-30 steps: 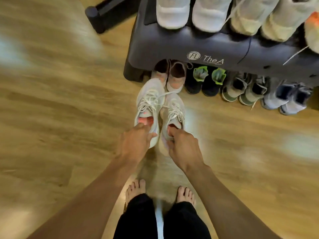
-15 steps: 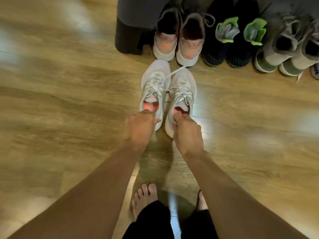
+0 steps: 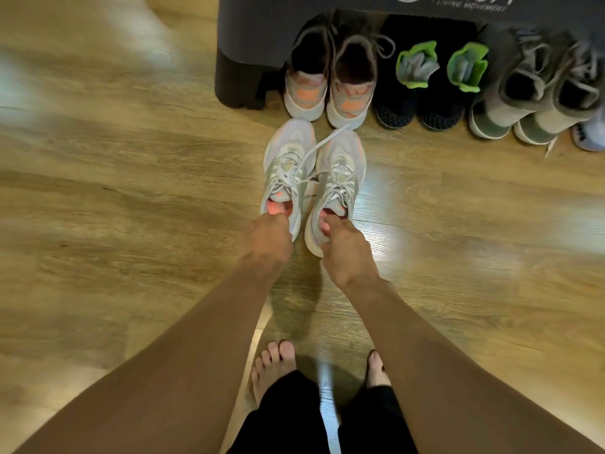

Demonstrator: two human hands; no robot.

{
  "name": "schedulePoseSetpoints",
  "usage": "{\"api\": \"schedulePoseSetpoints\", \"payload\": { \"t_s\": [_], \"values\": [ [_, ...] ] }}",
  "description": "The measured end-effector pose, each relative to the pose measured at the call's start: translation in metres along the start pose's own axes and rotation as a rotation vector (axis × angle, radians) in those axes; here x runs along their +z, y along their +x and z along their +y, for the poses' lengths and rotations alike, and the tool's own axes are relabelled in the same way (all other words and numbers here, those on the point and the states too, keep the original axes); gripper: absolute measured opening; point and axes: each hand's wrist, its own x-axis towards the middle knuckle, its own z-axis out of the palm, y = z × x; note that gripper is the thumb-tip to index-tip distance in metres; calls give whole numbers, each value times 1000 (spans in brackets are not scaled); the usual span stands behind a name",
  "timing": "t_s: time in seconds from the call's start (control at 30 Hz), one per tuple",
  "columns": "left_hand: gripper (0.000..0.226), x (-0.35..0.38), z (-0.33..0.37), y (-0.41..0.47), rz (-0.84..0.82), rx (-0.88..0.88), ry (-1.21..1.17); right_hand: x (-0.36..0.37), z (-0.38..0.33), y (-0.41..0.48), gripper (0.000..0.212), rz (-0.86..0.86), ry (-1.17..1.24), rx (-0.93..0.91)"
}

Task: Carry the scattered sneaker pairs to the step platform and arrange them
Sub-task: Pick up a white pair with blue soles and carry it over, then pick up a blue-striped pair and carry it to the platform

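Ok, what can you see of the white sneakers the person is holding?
The white sneakers are a pale mesh-looking pair with white laces, orange-pink touches at the toes and orange-pink lining. They are side by side, toes toward the step platform. The left hand grips one heel collar, the right hand the other. One loose lace crosses from shoe to shoe. Whether they rest on the floor is unclear.

- Both arms are bare, stretched forward and down, closing in toward each other at the wrists.
- Left hand (image 3: 269,240) is knuckles up, with its fingers curled into the heel opening of the left shoe (image 3: 288,165).
- Right hand (image 3: 347,254) is the same deal, fingers hooked into the heel of the right shoe (image 3: 341,162).
- The hands sit side by side, a small gap between them.
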Motion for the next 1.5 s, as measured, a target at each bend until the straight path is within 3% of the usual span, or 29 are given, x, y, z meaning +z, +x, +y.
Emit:
{"api": "schedulePoseSetpoints", "payload": {
  "t_s": [0.17,0.27,0.5,0.73,0.97,1.2,1.5],
  "values": [
    [30,-42,4,-10,-19,43,-204,-47,-22,-26,27,131,122,6],
    [29,-94,26,-32,54,59,-414,-97,-50,-52,34,230,255,-29],
    [24,-262,75,-108,329,248,-826,-252,-139,-136,27,475,638,-169],
    [10,-467,132,-247,503,463,-1016,-433,-220,-293,20,647,936,-331],
    [17,-632,207,-432,499,824,-1225,-583,-253,-495,24,907,1059,-514],
    [24,-679,269,-623,413,1197,-1220,-644,-226,-688,27,1138,1074,-645],
    [22,-605,351,-852,73,1563,-1251,-619,-102,-930,25,1572,984,-628]
  ]
}}
